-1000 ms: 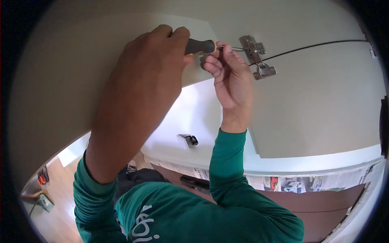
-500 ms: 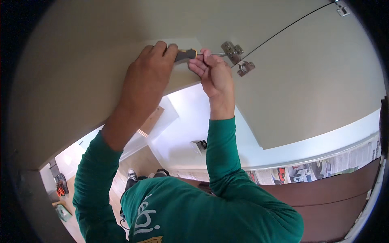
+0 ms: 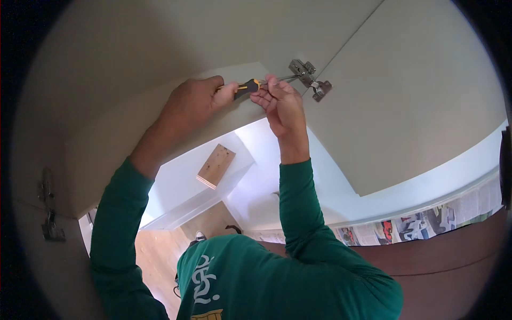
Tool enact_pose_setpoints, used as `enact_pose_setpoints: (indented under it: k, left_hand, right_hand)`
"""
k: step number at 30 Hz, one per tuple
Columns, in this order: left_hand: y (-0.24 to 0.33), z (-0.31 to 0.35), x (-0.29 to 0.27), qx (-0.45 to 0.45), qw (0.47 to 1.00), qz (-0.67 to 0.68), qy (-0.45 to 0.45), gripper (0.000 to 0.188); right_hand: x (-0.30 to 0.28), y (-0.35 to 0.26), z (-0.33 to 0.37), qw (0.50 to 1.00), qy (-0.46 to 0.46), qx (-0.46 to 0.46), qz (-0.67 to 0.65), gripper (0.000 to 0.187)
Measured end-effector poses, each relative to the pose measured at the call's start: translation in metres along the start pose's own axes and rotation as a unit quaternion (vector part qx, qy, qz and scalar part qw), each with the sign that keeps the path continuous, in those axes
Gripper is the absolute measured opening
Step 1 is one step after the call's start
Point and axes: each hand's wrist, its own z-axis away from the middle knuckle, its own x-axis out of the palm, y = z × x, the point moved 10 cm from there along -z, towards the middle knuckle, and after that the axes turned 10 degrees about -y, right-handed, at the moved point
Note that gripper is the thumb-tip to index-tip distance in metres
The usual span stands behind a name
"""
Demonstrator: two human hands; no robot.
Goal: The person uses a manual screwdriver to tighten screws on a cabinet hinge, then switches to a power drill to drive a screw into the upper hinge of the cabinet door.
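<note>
The left hand's (image 3: 196, 100) grip was clamped on the screwdriver (image 3: 247, 87), the right hand (image 3: 288, 109) pinched its shaft, and, with its tip at the metal hinge (image 3: 304, 73) just right, good work called for straight, steady pressure.

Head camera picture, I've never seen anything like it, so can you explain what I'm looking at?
There's no machine here, just a person in green sleeves working bare-handed. A wide camera worn on their head looks down, so straight edges bend. The left hand grips a screwdriver by its dark-and-yellow handle; the right hand pinches its metal shaft. The shaft reaches a metal hinge between pale panels. Below are a wooden block and newspaper.
</note>
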Motion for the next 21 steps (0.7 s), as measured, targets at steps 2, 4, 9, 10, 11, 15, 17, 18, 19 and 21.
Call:
enact_pose_setpoints:
  k: [2, 4, 9, 10, 11, 15, 17, 18, 19, 21]
  left_hand:
    - [0.025, 0.006, -0.005, 0.052, 0.985, -0.162, 0.02, 0.052]
    - [0.031, 0.005, -0.007, 0.071, 0.978, -0.196, 0.019, 0.05]
    - [0.015, 0.003, -0.001, -0.058, 0.988, 0.044, -0.138, 0.05]
    - [-0.001, -0.001, 0.017, -0.119, 0.958, 0.138, -0.223, 0.051]
    - [-0.01, 0.001, 0.036, -0.178, 0.909, 0.226, -0.302, 0.052]
    - [-0.018, -0.016, 0.039, -0.1, 0.962, 0.115, -0.227, 0.046]
    - [0.012, -0.012, 0.014, 0.051, 0.986, -0.153, -0.047, 0.043]
    - [0.019, -0.008, 0.015, 0.068, 0.967, -0.244, -0.001, 0.042]
    - [0.029, -0.004, 0.012, 0.085, 0.937, -0.335, 0.05, 0.04]
    - [0.043, 0.004, 0.011, 0.096, 0.897, -0.42, 0.093, 0.041]
  right_hand:
    - [0.003, -0.001, 0.001, 1.0, -0.004, -0.002, -0.011, 0.021]
    - [0.004, -0.005, -0.001, 1.0, 0.013, 0.005, -0.012, 0.02]
    - [0.003, -0.001, -0.005, 1.0, -0.008, -0.002, -0.022, 0.017]
    - [-0.004, 0.002, -0.006, 1.0, -0.008, 0.0, -0.016, 0.017]
    - [-0.007, 0.002, -0.006, 1.0, -0.014, -0.002, -0.017, 0.017]
    - [-0.005, 0.003, -0.003, 0.999, -0.032, -0.007, -0.023, 0.022]
    - [0.001, -0.002, -0.004, 0.999, -0.038, -0.027, -0.022, 0.023]
    - [0.003, 0.0, -0.009, 0.998, -0.057, -0.023, -0.028, 0.024]
    - [0.002, 0.0, -0.009, 0.998, -0.048, -0.023, -0.034, 0.024]
    - [-0.001, -0.002, -0.008, 0.998, -0.032, -0.024, -0.048, 0.023]
